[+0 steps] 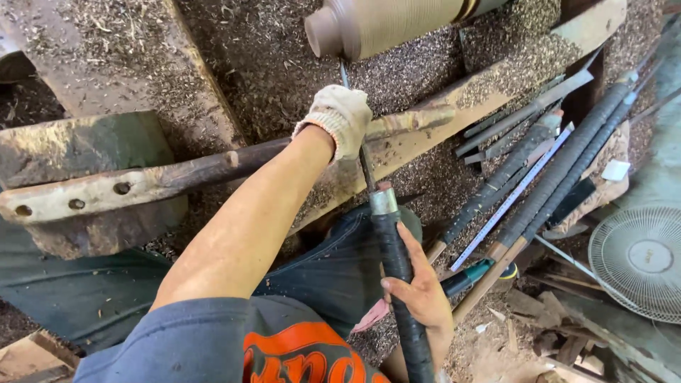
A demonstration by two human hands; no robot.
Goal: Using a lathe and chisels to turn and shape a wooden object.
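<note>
Now the long turning chisel (386,234) runs up the middle, its black-wrapped handle topped by a metal collar, the thin steel blade reaching the pale ribbed wooden workpiece (386,25). Gloved left hand (339,117) clamps the blade on the worn tool rest (213,170); bare right hand (418,287) grips the handle.

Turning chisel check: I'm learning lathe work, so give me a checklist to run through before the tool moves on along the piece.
1. Left hand, gloved, on the blade at the wooden rest bar: ok.
2. Right hand gripping the turning chisel by its black wrapped handle: ok.
3. Tip meeting the workpiece: cannot tell, glove hides it.
4. Right hand gloved: not ok, bare.
5. Spare tools lying apart: ok.
</note>
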